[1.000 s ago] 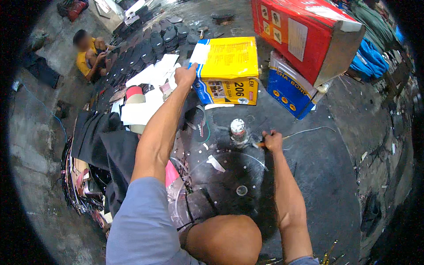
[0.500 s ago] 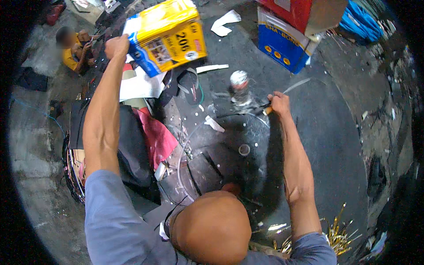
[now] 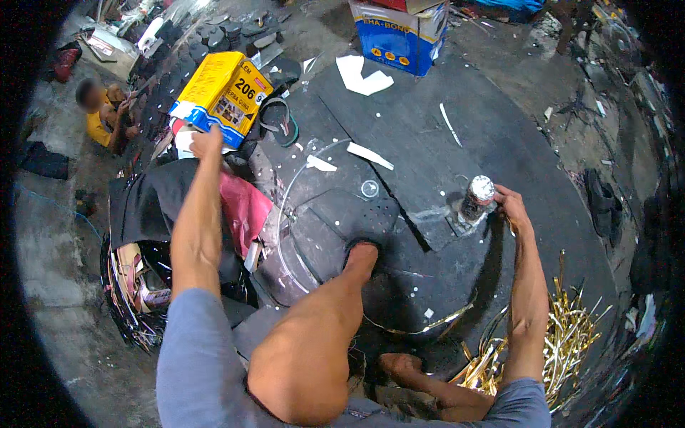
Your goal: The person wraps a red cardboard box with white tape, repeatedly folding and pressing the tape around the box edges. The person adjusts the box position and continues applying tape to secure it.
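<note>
At the far left my left hand is closed on the lower near corner of a boxy yellow-and-blue tin. The tin leans over some white and red scraps beside dark material. On the right, the curled fingers of my right hand grip the right side of a small dark jar with a silvery top. Beneath the jar a smudged grey patch shows on the black sheet. What the fingers do behind the jar is partly hidden.
A clear round lid and white scraps lie on the black sheet. A blue carton stands at the back. Gold strips pile near right; pink material lies left. Another person sits far left.
The yellow-and-blue tin has come down and left with my left hand. My right hand and the jar now appear farther right and nearer. The view has shifted; my foot now shows on the sheet.
</note>
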Demonstrator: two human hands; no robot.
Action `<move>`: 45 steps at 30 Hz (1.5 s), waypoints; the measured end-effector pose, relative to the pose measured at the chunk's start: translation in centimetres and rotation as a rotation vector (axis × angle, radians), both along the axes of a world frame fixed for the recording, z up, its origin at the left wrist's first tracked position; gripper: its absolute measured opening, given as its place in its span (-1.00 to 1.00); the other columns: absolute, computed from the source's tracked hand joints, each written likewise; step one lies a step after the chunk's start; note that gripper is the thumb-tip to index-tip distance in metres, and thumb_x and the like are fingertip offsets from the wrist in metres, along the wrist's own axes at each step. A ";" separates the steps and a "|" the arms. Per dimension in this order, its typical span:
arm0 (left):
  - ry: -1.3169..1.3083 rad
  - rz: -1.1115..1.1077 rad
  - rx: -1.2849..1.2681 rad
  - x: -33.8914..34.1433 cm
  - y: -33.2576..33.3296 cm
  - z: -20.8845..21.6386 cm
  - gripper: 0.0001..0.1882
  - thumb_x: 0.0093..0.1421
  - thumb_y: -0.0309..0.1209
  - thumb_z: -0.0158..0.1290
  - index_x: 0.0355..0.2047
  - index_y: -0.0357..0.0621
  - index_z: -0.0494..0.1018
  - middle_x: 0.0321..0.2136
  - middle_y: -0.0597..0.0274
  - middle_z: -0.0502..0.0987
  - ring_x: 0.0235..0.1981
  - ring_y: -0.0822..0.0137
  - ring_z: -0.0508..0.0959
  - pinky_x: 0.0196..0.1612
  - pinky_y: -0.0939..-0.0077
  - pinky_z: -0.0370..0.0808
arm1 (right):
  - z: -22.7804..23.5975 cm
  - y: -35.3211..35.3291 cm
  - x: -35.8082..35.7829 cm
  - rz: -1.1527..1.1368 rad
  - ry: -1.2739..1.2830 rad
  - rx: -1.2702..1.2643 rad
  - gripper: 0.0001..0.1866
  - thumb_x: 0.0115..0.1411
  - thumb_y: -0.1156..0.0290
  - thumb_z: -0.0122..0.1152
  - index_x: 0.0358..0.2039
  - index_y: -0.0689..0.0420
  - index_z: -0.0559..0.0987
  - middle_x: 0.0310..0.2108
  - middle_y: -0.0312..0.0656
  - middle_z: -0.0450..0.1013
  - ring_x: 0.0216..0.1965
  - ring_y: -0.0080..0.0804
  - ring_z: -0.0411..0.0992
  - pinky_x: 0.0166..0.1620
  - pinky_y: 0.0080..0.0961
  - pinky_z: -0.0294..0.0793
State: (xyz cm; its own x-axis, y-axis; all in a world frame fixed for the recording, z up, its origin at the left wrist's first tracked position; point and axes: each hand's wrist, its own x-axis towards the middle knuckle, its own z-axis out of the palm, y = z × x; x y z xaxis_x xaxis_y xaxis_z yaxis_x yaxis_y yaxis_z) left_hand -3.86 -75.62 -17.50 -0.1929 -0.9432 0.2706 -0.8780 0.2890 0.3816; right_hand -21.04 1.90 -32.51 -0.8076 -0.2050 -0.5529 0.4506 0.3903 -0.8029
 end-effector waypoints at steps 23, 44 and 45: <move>-0.363 -1.746 -0.052 -1.6 32.2 -12.8 -0.85 0.24 -0.47 0.03 -0.18 -0.11 0.46 -0.21 0.04 0.57 -0.16 -0.08 0.66 -0.15 0.00 0.59 | 6.1 13.0 14.0 0.053 -0.116 0.204 -0.55 0.28 0.39 0.20 0.16 0.25 0.61 -0.28 -0.28 0.59 -0.41 -0.53 0.40 -0.32 -0.46 0.40; 0.607 -0.321 1.410 3.8 43.4 -14.3 -0.73 0.15 -0.51 0.32 -0.23 -0.25 0.46 -0.31 0.12 0.56 -0.31 0.22 0.64 -0.23 0.24 0.74 | 4.7 14.5 10.8 0.067 0.114 0.164 -0.52 0.29 0.41 0.25 0.22 0.21 0.58 0.04 -0.25 0.58 0.00 -0.47 0.48 0.10 -0.46 0.42; 0.671 -0.336 1.407 4.9 43.0 -13.9 -0.75 0.16 -0.49 0.32 -0.26 -0.25 0.46 -0.34 0.14 0.56 -0.33 0.23 0.63 -0.21 0.23 0.74 | 5.9 12.8 10.8 0.059 0.121 0.148 -0.52 0.28 0.41 0.26 0.21 0.21 0.59 0.04 -0.25 0.57 0.00 -0.48 0.48 0.10 -0.47 0.42</move>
State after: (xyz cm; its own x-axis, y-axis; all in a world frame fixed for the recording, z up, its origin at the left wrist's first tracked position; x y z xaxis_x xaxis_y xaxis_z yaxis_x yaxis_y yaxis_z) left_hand 1.01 -32.61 -31.38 -0.6441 -0.4446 -0.6224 -0.4203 -0.4742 0.7736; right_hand -10.25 14.71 -26.65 -0.8588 -0.1775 -0.4806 0.3274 0.5314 -0.7813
